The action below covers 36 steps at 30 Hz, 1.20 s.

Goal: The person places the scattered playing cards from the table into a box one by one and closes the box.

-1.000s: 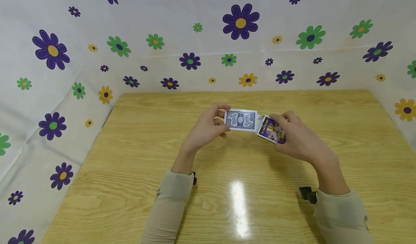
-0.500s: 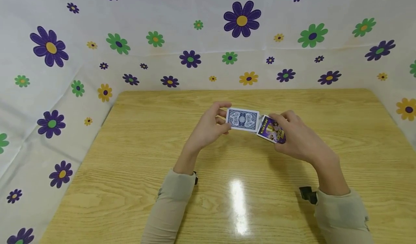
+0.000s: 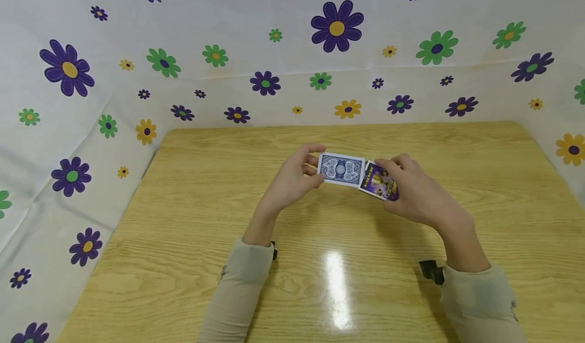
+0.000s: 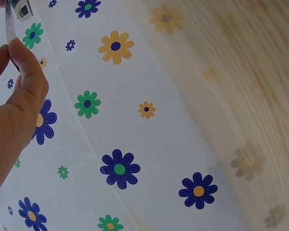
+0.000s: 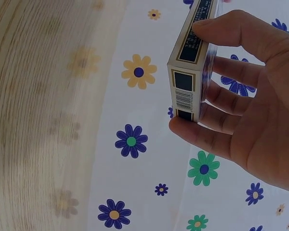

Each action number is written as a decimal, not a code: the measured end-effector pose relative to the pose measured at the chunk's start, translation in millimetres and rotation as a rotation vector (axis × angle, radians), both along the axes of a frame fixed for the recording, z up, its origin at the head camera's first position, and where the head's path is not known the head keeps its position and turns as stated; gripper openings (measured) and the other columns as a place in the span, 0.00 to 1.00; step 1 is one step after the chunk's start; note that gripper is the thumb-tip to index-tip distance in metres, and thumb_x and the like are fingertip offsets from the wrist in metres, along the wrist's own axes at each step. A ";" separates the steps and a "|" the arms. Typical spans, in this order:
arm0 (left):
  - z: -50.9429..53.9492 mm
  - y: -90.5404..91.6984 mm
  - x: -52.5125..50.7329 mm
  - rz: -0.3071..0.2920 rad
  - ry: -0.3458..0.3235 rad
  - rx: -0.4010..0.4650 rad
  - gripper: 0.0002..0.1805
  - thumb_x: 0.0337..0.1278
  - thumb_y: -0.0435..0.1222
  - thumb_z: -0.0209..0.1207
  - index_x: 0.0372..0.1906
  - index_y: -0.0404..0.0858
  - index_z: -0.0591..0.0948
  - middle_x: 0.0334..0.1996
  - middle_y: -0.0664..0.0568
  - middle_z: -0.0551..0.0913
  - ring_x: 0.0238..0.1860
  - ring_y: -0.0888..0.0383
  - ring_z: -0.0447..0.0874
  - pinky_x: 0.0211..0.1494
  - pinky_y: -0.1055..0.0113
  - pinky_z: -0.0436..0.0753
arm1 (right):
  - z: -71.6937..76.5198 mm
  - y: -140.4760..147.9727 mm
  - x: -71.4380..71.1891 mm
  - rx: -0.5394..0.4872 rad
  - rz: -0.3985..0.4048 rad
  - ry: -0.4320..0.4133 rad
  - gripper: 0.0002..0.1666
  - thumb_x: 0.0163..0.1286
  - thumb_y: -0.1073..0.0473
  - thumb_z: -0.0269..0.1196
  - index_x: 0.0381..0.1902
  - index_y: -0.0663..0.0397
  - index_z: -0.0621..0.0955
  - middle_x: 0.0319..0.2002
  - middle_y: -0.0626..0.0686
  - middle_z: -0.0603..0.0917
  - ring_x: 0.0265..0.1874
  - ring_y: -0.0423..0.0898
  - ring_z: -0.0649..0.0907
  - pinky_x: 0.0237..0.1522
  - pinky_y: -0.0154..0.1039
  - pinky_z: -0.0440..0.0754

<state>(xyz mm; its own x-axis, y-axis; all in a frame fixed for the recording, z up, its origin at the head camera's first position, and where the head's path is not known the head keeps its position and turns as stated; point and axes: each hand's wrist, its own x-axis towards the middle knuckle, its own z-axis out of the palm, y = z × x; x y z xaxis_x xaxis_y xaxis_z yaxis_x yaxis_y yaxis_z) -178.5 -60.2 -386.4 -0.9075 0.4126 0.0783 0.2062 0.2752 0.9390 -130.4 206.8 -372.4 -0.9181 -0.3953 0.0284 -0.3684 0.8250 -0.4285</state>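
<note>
My left hand [image 3: 292, 183] pinches blue-backed playing cards [image 3: 341, 169] at their left end, thumb on the near edge and fingers at the far side. How many cards there are cannot be told. In the left wrist view their thin edge [image 4: 10, 31] shows at the top left. A purple-fronted card box [image 3: 380, 181] is gripped by my right hand [image 3: 422, 195], above the table and tilted. The cards' right end meets the box's left end; whether any part is inside is hidden. The right wrist view shows the box's barcode end [image 5: 184, 96].
A wood-grain table [image 3: 183, 241] lies below both hands, with a bright light reflection near its front. White cloth [image 3: 192, 28] printed with flowers stands along the back and both sides. Dark straps [image 3: 431, 272] show at the sleeve cuffs.
My left hand has shifted slightly right with the cards, and their right end now sits closer to the box. The box has moved very slightly left.
</note>
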 end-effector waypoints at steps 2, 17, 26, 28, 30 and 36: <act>0.1 0.2 0.2 -0.002 0.000 -0.006 0.31 0.58 0.21 0.59 0.68 0.34 0.69 0.45 0.41 0.78 0.37 0.52 0.80 0.37 0.68 0.83 | -0.1 0.0 -0.2 0.002 0.002 0.004 0.47 0.56 0.65 0.68 0.73 0.59 0.64 0.58 0.65 0.67 0.50 0.58 0.71 0.47 0.53 0.77; 4.4 -1.2 3.1 0.012 -0.027 -0.022 0.32 0.58 0.22 0.60 0.67 0.30 0.66 0.44 0.41 0.81 0.39 0.51 0.81 0.37 0.67 0.79 | -0.2 -2.1 2.0 0.003 -0.002 -0.003 0.47 0.55 0.65 0.68 0.73 0.59 0.64 0.58 0.65 0.68 0.50 0.57 0.72 0.46 0.52 0.77; 4.9 -1.5 3.3 0.019 -0.007 -0.043 0.31 0.59 0.23 0.61 0.68 0.35 0.69 0.44 0.42 0.82 0.39 0.52 0.81 0.38 0.68 0.80 | -1.9 -2.5 1.2 0.010 0.000 -0.004 0.47 0.55 0.65 0.69 0.73 0.60 0.64 0.58 0.65 0.67 0.51 0.57 0.71 0.47 0.51 0.77; 5.3 -1.1 3.5 0.021 -0.003 -0.048 0.31 0.59 0.24 0.61 0.68 0.36 0.69 0.44 0.43 0.82 0.39 0.52 0.81 0.38 0.68 0.81 | -2.0 -2.7 1.1 0.013 0.000 -0.005 0.47 0.55 0.65 0.68 0.73 0.59 0.64 0.58 0.65 0.67 0.51 0.57 0.71 0.47 0.52 0.77; 5.4 -0.7 3.7 0.024 0.002 -0.057 0.31 0.60 0.24 0.61 0.68 0.37 0.70 0.44 0.43 0.82 0.39 0.52 0.81 0.39 0.68 0.81 | -1.9 -3.0 1.0 0.018 0.001 -0.006 0.47 0.55 0.65 0.69 0.73 0.59 0.64 0.58 0.65 0.67 0.51 0.57 0.71 0.47 0.52 0.77; 4.1 1.0 4.1 0.025 0.007 -0.074 0.29 0.63 0.26 0.59 0.69 0.38 0.71 0.43 0.44 0.81 0.39 0.51 0.80 0.39 0.68 0.82 | -2.3 -4.0 1.2 0.020 -0.001 -0.008 0.47 0.55 0.64 0.69 0.73 0.59 0.64 0.58 0.64 0.68 0.51 0.57 0.71 0.47 0.52 0.77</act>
